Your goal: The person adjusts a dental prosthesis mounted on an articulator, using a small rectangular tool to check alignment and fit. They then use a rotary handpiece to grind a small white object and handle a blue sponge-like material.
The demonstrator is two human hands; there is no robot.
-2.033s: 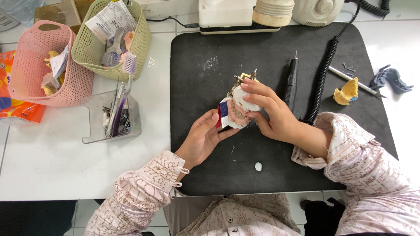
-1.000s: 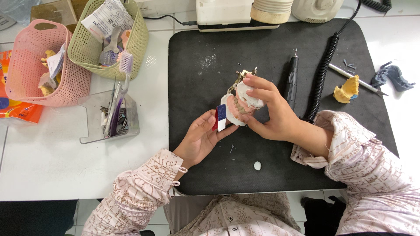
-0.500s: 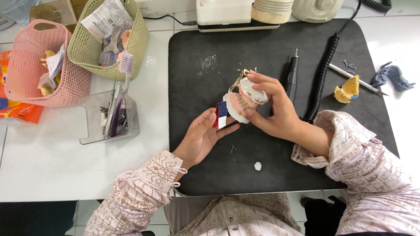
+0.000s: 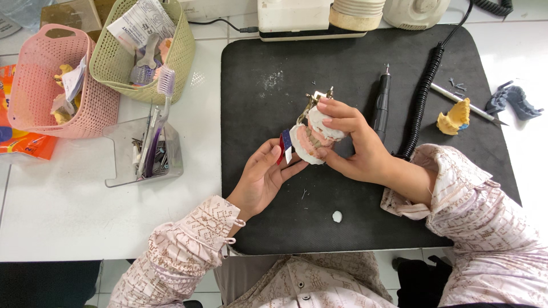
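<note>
- Baskets at 10–11 o'clock: pink basket [image 4: 40, 85] with paper slips and yellowish bits; green basket [image 4: 182, 54] with a printed packet, a grey tool and a toothbrush [image 4: 162, 97] leaning over the rim.
- Clear plastic tray [image 4: 117, 154] just below the baskets, with thin metal bits and the toothbrush handle inside.
- Dental cast model [image 4: 313, 137] at centre, above the black mat [image 4: 262, 211]: white plaster, pink gums, metal hinge on top, red-blue strip at its left edge.
- Right hand [image 4: 359, 151] curled round the model from 3 o'clock, fingers on top, thumb underneath.
- Left hand [image 4: 262, 177] half open at 7 o'clock of the model, fingertips on the red-blue strip and the lower edge.
- Black handpiece [image 4: 381, 102] and coiled cable [image 4: 422, 94] at 2 o'clock on the mat.
- Yellow wax lump [image 4: 454, 120] and grey scrap [image 4: 514, 100] at 3 o'clock.
- Small white blob [image 4: 337, 217] at 6 o'clock.
- Hard to make out: basket contents; white machines [image 4: 291, 14] at 12 o'clock, cut off by the frame.
- Orange packet [image 4: 20, 145] at 9 o'clock, partly under the pink basket.
- White tabletop [image 4: 85, 217] under everything.
</note>
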